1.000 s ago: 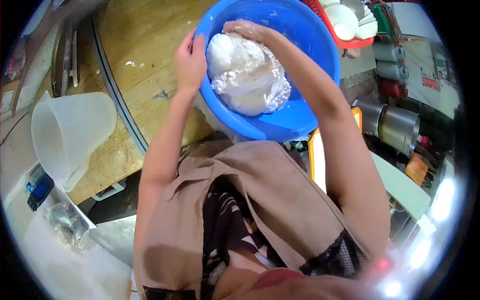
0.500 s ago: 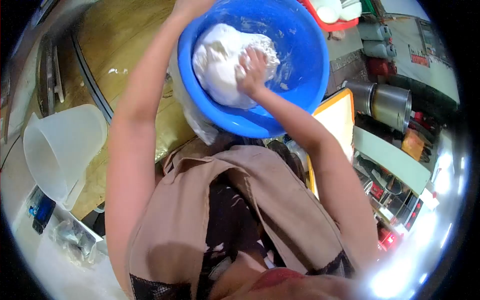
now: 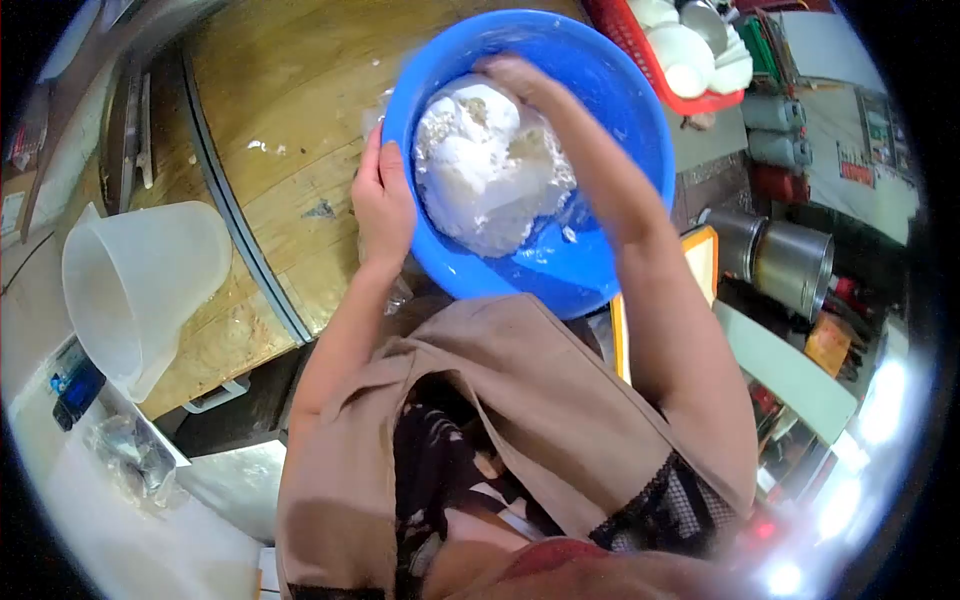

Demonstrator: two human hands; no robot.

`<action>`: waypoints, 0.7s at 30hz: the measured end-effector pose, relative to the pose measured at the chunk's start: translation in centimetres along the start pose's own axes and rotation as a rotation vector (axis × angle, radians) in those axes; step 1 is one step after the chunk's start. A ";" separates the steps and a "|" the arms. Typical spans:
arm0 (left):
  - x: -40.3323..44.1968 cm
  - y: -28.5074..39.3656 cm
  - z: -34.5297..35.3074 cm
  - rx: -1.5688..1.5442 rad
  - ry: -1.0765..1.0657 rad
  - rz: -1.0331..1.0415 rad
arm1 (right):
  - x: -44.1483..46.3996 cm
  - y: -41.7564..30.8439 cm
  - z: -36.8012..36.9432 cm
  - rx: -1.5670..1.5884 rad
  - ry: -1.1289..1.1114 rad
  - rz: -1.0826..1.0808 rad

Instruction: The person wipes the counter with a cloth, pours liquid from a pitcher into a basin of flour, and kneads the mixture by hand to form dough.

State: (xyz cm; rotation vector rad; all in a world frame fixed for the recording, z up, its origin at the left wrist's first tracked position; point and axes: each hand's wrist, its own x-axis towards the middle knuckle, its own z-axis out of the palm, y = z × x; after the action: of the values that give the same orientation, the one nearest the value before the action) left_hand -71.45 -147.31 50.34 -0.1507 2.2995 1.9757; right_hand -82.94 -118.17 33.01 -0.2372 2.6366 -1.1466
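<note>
A large blue basin point(image 3: 625, 265) holds a lumpy mass of white dough point(image 3: 470, 190) with dry flour and wetter patches on it. My left hand point(image 3: 385, 205) is against the outside of the basin's left wall, gripping it near the rim. Inside the basin, my right hand point(image 3: 518, 78) reaches over to the dough's far edge, its fingers curled down against it. The fingertips are partly hidden and slightly blurred. Smears of flour and a small loose bit of dough cling to the basin's inner wall.
The basin stands on a wooden table point(image 3: 290, 130). A translucent plastic pitcher point(image 3: 150, 290) lies at the left. At the upper right is a red basket point(image 3: 655, 75) of white bowls, with metal pots point(image 3: 795, 265) further right. An orange-edged tray point(image 3: 705, 250) is beside the basin.
My left hand has come down from the basin's far rim to its left side. My right hand has moved from the dough's right side to its far edge. The dough's shape has changed.
</note>
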 end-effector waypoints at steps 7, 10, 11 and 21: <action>7.6 0.0 0.3 -0.055 -0.209 0.045 | -6.8 -17.6 -3.2 0.185 -0.066 0.137; 9.4 -0.5 0.6 0.047 -0.389 0.174 | -14.0 -22.6 -3.8 0.228 -0.168 0.235; 9.6 -0.4 0.7 0.045 -0.413 0.173 | -16.1 -23.4 -3.6 -0.171 -0.283 0.075; 14.4 2.5 4.4 0.350 -0.655 0.331 | -19.1 -16.1 5.8 -0.541 0.521 -0.158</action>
State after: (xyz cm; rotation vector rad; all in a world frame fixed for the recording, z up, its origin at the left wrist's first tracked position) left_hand -85.97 -142.66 50.06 0.8203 2.2343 1.3809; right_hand -62.21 -128.31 44.28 -0.2780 3.4148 -0.5510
